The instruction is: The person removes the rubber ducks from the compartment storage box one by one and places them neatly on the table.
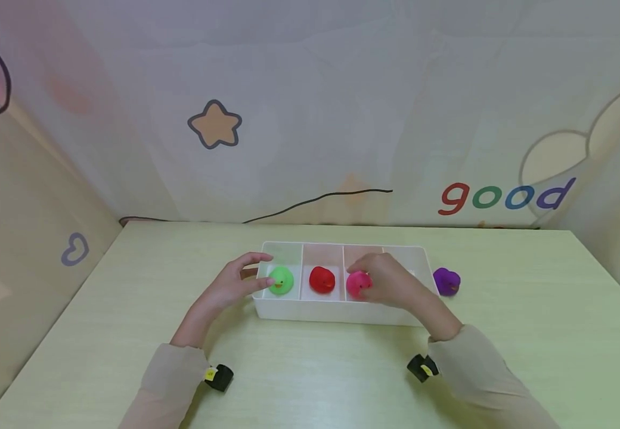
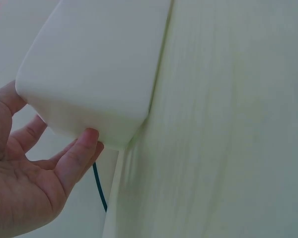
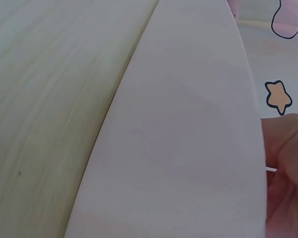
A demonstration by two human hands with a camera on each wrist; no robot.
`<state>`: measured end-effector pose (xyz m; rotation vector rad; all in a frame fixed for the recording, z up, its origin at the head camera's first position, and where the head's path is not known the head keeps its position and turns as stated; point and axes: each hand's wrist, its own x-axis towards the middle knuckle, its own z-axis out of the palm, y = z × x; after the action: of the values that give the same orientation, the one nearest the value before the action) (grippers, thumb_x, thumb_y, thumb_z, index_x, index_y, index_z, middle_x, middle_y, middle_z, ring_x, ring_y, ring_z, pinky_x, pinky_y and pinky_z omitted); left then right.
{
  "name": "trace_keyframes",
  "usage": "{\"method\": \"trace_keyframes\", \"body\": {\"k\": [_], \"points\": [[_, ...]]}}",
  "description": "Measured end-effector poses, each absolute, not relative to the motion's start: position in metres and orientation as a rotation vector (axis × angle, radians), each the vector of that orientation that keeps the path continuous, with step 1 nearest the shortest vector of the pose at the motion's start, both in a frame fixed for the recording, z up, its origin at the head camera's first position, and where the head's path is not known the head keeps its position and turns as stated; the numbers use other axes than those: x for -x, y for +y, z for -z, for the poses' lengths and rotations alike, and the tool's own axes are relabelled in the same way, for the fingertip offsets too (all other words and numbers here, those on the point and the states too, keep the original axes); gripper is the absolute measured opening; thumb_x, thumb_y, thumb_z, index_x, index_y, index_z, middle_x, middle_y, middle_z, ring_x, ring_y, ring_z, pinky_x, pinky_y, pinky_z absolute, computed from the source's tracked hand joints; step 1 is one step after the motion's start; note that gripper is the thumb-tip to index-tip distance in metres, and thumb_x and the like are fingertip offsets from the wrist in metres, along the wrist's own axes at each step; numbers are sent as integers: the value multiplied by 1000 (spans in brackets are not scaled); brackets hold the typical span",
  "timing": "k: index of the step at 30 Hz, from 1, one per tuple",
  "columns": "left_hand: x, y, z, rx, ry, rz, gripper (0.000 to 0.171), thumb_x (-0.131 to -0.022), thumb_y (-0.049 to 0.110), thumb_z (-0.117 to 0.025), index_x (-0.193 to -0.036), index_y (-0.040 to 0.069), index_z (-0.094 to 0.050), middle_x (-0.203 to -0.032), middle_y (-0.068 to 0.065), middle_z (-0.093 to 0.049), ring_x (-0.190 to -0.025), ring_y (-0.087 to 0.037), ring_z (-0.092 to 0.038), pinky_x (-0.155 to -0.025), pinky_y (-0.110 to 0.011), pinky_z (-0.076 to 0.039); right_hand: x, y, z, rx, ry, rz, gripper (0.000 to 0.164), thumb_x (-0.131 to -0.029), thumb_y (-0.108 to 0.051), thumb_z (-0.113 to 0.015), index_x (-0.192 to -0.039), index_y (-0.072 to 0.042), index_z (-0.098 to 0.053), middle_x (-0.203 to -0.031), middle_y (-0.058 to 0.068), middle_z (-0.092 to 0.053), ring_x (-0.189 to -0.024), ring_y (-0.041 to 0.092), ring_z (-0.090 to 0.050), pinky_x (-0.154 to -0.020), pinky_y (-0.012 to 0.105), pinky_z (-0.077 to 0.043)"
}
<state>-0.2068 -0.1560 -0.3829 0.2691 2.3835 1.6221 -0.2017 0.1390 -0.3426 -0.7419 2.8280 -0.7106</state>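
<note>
A white divided box (image 1: 337,311) stands on the table, seen whole in the head view. My left hand (image 1: 236,278) holds its left end, the thumb reaching over the rim beside a green toy duck (image 1: 282,281); in the left wrist view, fingers (image 2: 79,153) touch the end wall. A red toy duck (image 1: 322,280) sits in the second compartment. In the third, my right hand (image 1: 390,280) pinches a pink toy duck (image 1: 357,285), partly covering it. The right wrist view shows mostly the box's wall (image 3: 174,124), which hides the fingertips and duck.
A purple toy duck (image 1: 446,281) lies on the table (image 1: 321,369) just outside the box's right end. The right hand partly hides the fourth compartment. Behind the table hangs a printed backdrop (image 1: 310,119).
</note>
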Motion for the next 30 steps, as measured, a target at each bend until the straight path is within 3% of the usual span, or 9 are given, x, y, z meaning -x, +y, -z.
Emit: {"method": "trace_keyframes", "body": {"k": [8,14,24,30], "points": [[205,-154,381,-276,2395,-1619,48,-83,21,-68,-126,13,-49,-140,-10,-35,-127,-39,-34,-95,-52,-38,203,131,341,780,2880,498,33,-67,2,-76,-99,3,-68,-94,14,-66,-88,27,-60,-74,32,-52],[205,-156,381,-287,2400,-1610,49,-82,22,-68,-127,13,-49,-140,-9,-36,-126,-39,-36,-95,-51,-38,205,125,342,784,2901,353,26,-67,5,-75,-93,1,-70,-84,10,-67,-75,21,-56,-67,27,-51],[206,-156,382,-262,2399,-1597,52,-81,27,-70,-127,15,-49,-139,-6,-36,-127,-37,-36,-95,-51,-38,206,119,344,785,2930,191,14,-69,-1,-76,-78,-3,-65,-62,1,-54,-62,15,-46,-60,23,-45],[206,-157,383,-301,2389,-1623,51,-81,24,-69,-126,12,-49,-137,-9,-38,-126,-39,-37,-94,-49,-40,207,121,342,802,2920,212,12,-69,-1,-75,-78,-2,-67,-64,3,-57,-64,15,-47,-60,24,-46]]}}
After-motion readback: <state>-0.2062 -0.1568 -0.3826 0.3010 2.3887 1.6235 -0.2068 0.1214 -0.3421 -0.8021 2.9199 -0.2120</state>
